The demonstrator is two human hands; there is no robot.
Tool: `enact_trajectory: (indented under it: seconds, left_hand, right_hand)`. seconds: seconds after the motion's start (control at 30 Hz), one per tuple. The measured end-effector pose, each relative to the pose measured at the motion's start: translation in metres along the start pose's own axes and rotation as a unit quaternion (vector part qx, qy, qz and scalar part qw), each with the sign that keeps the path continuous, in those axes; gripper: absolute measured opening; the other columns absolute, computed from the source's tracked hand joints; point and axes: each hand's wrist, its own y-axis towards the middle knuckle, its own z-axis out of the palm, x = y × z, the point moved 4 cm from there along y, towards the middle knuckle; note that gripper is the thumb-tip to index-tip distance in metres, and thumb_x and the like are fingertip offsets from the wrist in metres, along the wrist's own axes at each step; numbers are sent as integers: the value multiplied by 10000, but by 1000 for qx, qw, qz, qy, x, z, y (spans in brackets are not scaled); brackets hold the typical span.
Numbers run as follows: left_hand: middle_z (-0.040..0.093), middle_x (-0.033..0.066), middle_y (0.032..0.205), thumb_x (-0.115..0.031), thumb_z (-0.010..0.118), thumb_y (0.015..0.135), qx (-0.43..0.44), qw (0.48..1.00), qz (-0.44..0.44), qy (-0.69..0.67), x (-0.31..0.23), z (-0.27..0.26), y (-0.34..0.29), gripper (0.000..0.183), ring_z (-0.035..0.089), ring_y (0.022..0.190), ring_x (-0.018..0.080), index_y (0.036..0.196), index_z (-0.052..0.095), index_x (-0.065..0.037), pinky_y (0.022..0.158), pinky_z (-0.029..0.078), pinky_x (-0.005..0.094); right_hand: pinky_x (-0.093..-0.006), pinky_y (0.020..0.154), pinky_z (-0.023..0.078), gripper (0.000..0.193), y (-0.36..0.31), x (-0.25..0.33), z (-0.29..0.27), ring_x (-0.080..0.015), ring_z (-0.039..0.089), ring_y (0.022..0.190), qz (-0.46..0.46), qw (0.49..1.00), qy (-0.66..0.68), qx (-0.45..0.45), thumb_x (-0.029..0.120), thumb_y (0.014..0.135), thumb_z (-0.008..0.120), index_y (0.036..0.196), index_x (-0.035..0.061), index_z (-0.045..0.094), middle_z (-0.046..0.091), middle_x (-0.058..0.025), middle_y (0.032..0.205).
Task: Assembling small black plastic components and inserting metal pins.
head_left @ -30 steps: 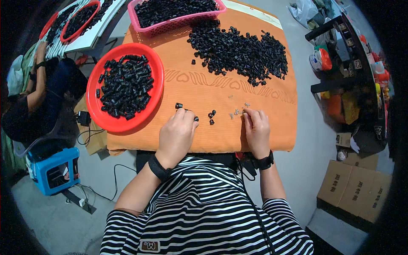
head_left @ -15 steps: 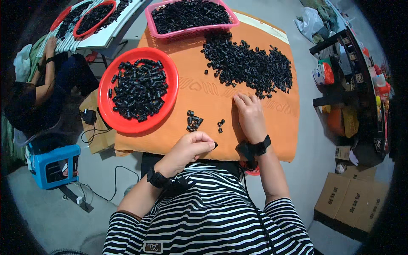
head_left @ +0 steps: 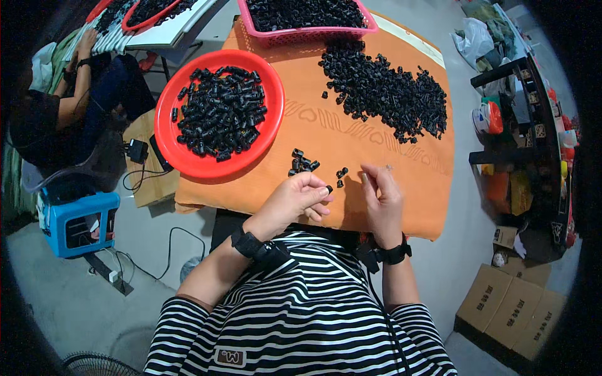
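Between thumb and forefinger of my left hand point(head_left: 291, 200) is a small black plastic part point(head_left: 329, 188), held above the near edge of the orange-covered table point(head_left: 301, 135). My right hand point(head_left: 384, 200) is to its right, low over the cloth, thumb and forefinger drawn close together; anything between them is too small to make out. Just beyond my left fingers lies a little cluster of black cylindrical pieces point(head_left: 301, 161), partly hidden by the hand. A few loose small black parts point(head_left: 341, 175) rest between my hands.
At the left, a red round tray point(head_left: 273, 131) holds many black cylindrical pieces. A spread pile of small black parts point(head_left: 389, 94) covers the far right; behind it stands a pink basket point(head_left: 307, 36) of black parts. Another person point(head_left: 75, 113) sits at a white table, far left.
My right hand has drawn back from the pile's edge toward me. My left hand has moved slightly right and up, still pinching the black part. The whole view has shifted a little.
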Motion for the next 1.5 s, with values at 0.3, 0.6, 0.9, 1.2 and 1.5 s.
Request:
enact_trajectory:
  seconds: [0.3, 0.6, 0.9, 1.2, 1.5]
  left_hand:
    - [705, 90, 1081, -184, 620, 1031, 31, 998, 40, -23, 2, -1, -2, 293, 704, 886, 123, 1259, 609, -1, 746, 593, 234]
    - [706, 68, 1039, -150, 603, 1031, 71, 997, 37, 12, -1, -2, -4, 285, 696, 856, 117, 1263, 618, 14, 649, 560, 211]
    - [727, 94, 1058, -145, 652, 1002, 62, 998, 33, 7, -1, 2, -3, 254, 720, 854, 121, 1209, 624, 0, 603, 552, 196]
    - [726, 95, 1034, -118, 666, 991, 54, 998, 29, -17, -4, 4, -5, 225, 737, 890, 143, 1177, 598, -11, 544, 543, 184]
    - [720, 101, 1028, -106, 650, 999, 58, 998, 35, -10, 2, 3, -4, 192, 746, 904, 164, 1153, 578, -17, 534, 562, 196]
  right_hand:
    - [-288, 790, 526, 153, -12, 12, 21, -171, 662, 885, 56, 987, 140, 56, -2, 956, 652, 1099, 2, 704, 693, -98, 970]
    - [-338, 673, 484, 123, -18, -7, 12, -210, 628, 747, 106, 985, 134, 2, 101, 947, 698, 875, 2, 688, 670, -88, 805]
    - [-406, 767, 428, 84, -18, -8, 24, -311, 639, 769, 24, 993, -67, 98, 113, 902, 708, 908, 37, 674, 677, -128, 843]
    - [-363, 821, 400, 95, -17, 4, 11, -228, 623, 802, 5, 999, -11, 45, 83, 896, 711, 989, 77, 694, 654, -58, 847]
    - [-333, 887, 365, 110, -20, 31, 9, -174, 577, 840, -69, 993, 12, 98, 52, 885, 731, 990, 75, 708, 658, -23, 900]
